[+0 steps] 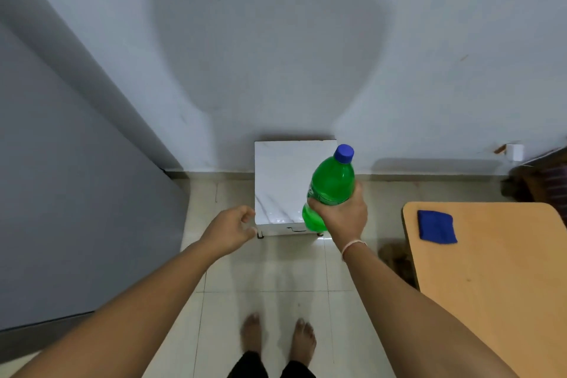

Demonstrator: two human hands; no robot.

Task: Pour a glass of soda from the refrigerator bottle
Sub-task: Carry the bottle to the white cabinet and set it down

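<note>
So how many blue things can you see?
2: the blue cap on top of the green bottle in the right hand, and a blue cloth lying on the wooden table at right.

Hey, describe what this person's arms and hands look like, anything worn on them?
Both forearms are bare, no sleeves in view. The right hand has a thin pale band, pinkish white, around its wrist. The left hand shows no band, watch or glove, and no rings can be made out on either hand.

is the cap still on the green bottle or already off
On. The blue cap sits on the neck of the green soda bottle, held nearly upright in the right hand.
</note>
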